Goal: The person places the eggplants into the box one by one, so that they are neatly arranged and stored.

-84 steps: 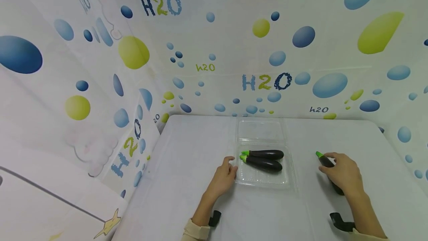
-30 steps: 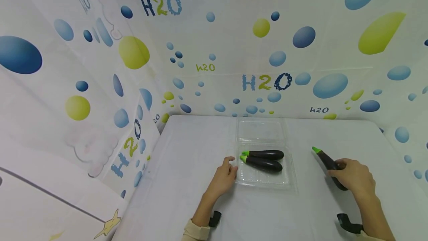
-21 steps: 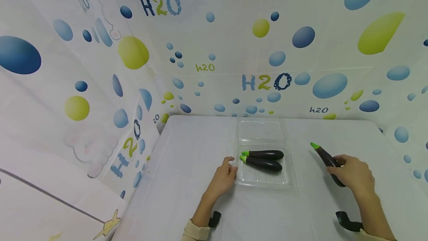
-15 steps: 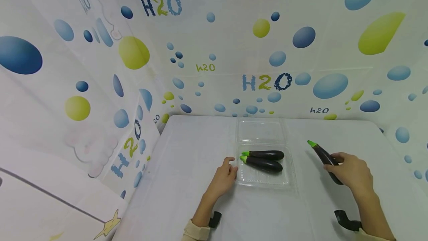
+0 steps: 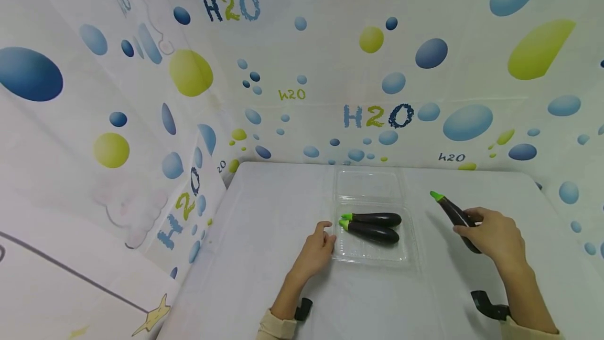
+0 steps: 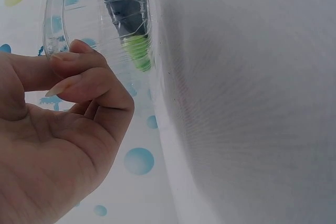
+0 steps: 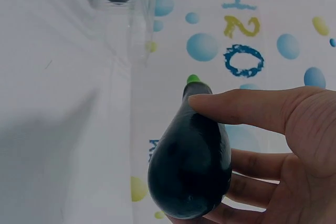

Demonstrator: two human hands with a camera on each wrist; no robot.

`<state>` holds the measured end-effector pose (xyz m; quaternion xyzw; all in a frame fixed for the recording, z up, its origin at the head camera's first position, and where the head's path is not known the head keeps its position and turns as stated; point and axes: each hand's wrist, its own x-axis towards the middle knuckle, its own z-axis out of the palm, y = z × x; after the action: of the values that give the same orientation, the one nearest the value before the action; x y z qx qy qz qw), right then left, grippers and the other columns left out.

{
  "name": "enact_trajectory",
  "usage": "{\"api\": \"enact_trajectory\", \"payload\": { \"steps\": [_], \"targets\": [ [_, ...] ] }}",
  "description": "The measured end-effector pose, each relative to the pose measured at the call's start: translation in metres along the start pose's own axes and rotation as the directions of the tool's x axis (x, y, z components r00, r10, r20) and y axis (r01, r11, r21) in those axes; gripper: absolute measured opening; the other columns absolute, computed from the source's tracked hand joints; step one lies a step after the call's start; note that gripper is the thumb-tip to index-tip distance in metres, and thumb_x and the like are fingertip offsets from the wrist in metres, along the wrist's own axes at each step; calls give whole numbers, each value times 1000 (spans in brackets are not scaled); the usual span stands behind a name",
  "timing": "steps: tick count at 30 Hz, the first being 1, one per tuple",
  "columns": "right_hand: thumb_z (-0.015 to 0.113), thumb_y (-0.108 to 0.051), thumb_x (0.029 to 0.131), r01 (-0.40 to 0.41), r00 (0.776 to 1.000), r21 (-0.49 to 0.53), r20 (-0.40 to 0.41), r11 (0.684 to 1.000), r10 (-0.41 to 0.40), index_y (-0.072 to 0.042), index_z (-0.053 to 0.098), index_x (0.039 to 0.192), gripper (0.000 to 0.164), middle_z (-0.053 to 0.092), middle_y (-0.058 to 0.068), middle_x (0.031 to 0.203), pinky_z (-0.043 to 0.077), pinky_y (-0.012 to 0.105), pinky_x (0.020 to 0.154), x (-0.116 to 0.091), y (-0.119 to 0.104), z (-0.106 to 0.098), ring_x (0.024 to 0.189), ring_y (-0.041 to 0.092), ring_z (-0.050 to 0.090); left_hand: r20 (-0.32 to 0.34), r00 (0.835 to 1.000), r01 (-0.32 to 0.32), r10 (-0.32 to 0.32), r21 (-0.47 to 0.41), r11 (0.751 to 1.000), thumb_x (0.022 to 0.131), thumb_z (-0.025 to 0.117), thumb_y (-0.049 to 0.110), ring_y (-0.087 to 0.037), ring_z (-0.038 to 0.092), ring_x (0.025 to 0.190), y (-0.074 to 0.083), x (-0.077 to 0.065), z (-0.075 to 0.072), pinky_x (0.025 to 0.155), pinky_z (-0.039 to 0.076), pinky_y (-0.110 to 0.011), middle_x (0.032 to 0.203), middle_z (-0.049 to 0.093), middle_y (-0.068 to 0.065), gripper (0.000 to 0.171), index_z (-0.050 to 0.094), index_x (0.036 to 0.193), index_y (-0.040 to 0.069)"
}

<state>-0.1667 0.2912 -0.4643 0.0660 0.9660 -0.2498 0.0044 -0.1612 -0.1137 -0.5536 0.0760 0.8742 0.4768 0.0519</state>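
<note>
An eggplant [image 5: 456,218] is gripped aloft by the right hand [image 5: 497,237], seemingly for transfer; the container [image 5: 365,251] is touched by the left hand [image 5: 315,250], pinch unclear. A nine-o'clock carry seems needed.

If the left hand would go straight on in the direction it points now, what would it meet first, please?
Most likely the left edge of the clear container. The left hand already seems to touch that edge, though the exact depth is unclear.
</note>
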Motion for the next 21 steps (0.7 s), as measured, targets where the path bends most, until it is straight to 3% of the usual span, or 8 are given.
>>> {"api": "enact_trajectory", "payload": {
  "steps": [21],
  "targets": [
    [83,-35,86,56,998,-16,-16,998,-57,5,64,130,63,66,37,118,45,39,57,4,-27,-4,90,45,66,1,1000,2,-2,-5,1000,109,53,19,-8,50,62,2,-2,-1,57,41,-25,78,59,5,43,46,146,-1]
  ]
}}
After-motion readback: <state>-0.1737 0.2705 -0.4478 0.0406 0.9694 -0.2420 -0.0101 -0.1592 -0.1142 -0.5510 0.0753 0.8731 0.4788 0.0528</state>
